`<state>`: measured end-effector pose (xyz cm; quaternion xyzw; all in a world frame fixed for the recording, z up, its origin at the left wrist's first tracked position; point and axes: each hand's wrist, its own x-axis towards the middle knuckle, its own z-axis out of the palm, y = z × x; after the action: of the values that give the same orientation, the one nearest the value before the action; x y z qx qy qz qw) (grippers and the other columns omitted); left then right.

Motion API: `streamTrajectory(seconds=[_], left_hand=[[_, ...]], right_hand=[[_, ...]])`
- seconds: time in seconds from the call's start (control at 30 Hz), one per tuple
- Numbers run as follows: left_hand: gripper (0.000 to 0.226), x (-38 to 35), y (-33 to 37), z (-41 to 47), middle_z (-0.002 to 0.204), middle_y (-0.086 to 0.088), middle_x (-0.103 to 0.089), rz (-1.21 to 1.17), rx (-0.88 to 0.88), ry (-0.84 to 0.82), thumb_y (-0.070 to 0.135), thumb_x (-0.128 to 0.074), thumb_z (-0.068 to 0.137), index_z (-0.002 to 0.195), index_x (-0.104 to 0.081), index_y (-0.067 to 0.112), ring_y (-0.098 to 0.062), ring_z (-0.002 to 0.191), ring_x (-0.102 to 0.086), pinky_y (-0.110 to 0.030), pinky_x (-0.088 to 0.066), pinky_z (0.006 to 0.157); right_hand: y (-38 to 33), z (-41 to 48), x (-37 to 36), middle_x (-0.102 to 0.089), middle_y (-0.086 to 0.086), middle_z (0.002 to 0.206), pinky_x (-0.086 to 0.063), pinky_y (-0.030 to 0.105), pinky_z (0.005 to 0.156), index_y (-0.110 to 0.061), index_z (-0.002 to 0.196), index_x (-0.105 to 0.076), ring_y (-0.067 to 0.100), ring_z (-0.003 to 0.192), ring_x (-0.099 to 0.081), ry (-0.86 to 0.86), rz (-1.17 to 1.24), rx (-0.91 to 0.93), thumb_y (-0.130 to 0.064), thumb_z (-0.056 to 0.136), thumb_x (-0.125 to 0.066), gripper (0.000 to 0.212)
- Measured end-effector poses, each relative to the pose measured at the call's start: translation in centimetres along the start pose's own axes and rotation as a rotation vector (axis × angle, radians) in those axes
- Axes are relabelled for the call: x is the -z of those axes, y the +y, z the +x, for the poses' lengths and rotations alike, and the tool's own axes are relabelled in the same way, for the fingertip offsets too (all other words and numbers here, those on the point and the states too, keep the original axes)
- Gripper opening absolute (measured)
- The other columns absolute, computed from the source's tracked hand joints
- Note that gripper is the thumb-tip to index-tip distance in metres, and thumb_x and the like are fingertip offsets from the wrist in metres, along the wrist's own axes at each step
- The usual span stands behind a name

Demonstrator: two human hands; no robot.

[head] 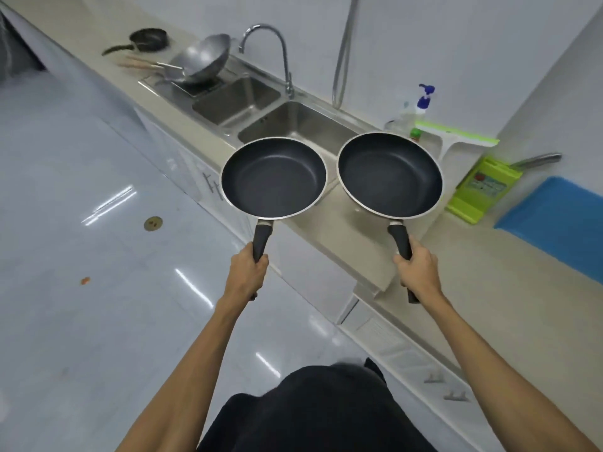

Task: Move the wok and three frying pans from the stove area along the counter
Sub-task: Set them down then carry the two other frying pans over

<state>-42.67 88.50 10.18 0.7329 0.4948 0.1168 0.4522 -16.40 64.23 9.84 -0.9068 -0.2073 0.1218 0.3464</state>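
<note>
I hold two dark non-stick frying pans in the air, side by side. My left hand (248, 272) grips the black handle of the left pan (274, 179), which hangs over the counter's front edge near the sink. My right hand (419, 270) grips the handle of the right pan (390, 174), above the counter beside the sink. Far along the counter, a steel wok (204, 58) with a wooden handle rests tilted at the sink's far end. Beyond it a small black frying pan (148, 39) sits on the counter.
A double steel sink (257, 109) with a curved tap (284, 60) lies between the pans and the wok. On the right counter stand a soap pump bottle (424, 102), a green-edged squeegee (456, 138), a green board (483, 189) and a blue mat (554, 216). Glossy floor spreads on the left.
</note>
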Motion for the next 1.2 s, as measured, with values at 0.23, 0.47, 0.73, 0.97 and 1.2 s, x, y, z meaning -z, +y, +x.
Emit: streamTrajectory(seconds=[0.23, 0.47, 0.73, 0.97, 1.2], left_hand=[[0.01, 6.6, -3.6, 4.8, 0.069, -0.007, -0.049, -0.077, 0.09, 0.128, 0.023, -0.049, 0.093, 0.088, -0.049, 0.015, -0.021, 0.044, -0.043, -0.027, -0.042, 0.035], [0.014, 12.7, -5.5, 12.9, 0.068, -0.007, -0.047, -0.159, 0.184, 0.272, 0.018, -0.049, 0.093, 0.08, -0.046, 0.019, -0.019, 0.043, -0.04, -0.023, -0.038, 0.034], [0.009, 19.2, -5.7, 24.7, 0.068, -0.007, -0.048, -0.192, 0.289, 0.409, 0.018, -0.048, 0.092, 0.083, -0.049, 0.016, -0.021, 0.046, -0.04, -0.026, -0.042, 0.036], [0.012, 23.5, -6.6, 32.6, 0.068, -0.008, -0.047, -0.25, 0.337, 0.507, 0.02, -0.048, 0.089, 0.087, -0.05, 0.008, -0.022, 0.044, -0.041, -0.027, -0.041, 0.035], [0.007, 30.3, -9.8, 40.0, 0.065, -0.009, -0.05, -0.241, 0.361, 0.562, 0.02, -0.05, 0.091, 0.086, -0.054, 0.017, -0.021, 0.043, -0.044, -0.029, -0.045, 0.035]], right_hand=[[-8.1, 5.0, -7.2, -0.065, 0.015, 0.076, -0.059, 0.051, 0.064, -0.02, 0.119, -0.063, 0.041, 0.067, -0.063, -0.127, -0.046, 0.113, -0.014, 0.08, -0.057, 0.039], [-16.3, 12.7, -15.9, -0.065, 0.011, 0.072, -0.046, 0.028, 0.036, -0.013, 0.095, -0.061, 0.024, 0.046, -0.063, -0.228, -0.073, 0.134, -0.021, 0.081, -0.059, 0.016], [-28.2, 24.4, -24.4, -0.065, 0.004, 0.07, -0.038, 0.023, 0.04, -0.017, 0.093, -0.059, 0.015, 0.049, -0.061, -0.351, -0.156, 0.242, -0.024, 0.081, -0.06, 0.014], [-36.5, 31.7, -29.7, -0.069, 0.014, 0.084, -0.06, 0.05, 0.068, -0.012, 0.106, -0.059, 0.039, 0.073, -0.069, -0.417, -0.146, 0.291, -0.021, 0.082, -0.061, 0.026], [-44.1, 36.2, -36.6, -0.068, 0.009, 0.083, -0.061, 0.05, 0.064, -0.014, 0.105, -0.058, 0.032, 0.071, -0.069, -0.438, -0.106, 0.341, -0.023, 0.082, -0.062, 0.025]])
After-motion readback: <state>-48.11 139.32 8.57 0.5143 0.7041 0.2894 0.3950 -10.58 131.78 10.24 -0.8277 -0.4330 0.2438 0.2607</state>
